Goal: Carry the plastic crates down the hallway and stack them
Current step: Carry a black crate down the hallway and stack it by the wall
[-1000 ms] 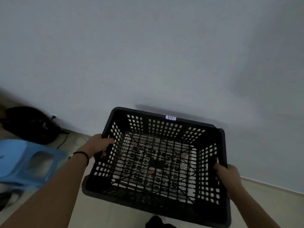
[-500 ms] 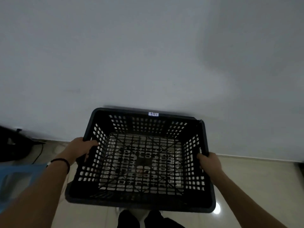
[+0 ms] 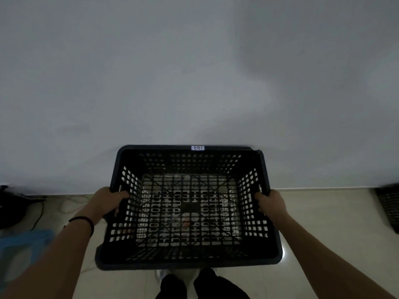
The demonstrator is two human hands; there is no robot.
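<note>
A black plastic crate (image 3: 187,261) with lattice walls and floor hangs in front of me above the pale tiled floor, its far rim close to the white wall. A small white label (image 3: 197,148) sits on that far rim. My left hand (image 3: 109,200) grips the crate's left rim, a black band on its wrist. My right hand (image 3: 271,201) grips the right rim. The crate holds nothing. A second dark lattice crate (image 3: 389,207) shows partly at the right edge, on the floor by the wall.
A white wall (image 3: 194,72) fills the upper view, meeting the floor at a skirting line. A blue plastic stool (image 3: 19,249) stands at the lower left. A dark object with a cable (image 3: 13,210) lies at the left edge. My legs and feet (image 3: 194,283) are below the crate.
The view has swung to the right: the blue stool and dark object slid left, and a second crate came into sight at the right edge. Both hands have kept their grip on the crate.
</note>
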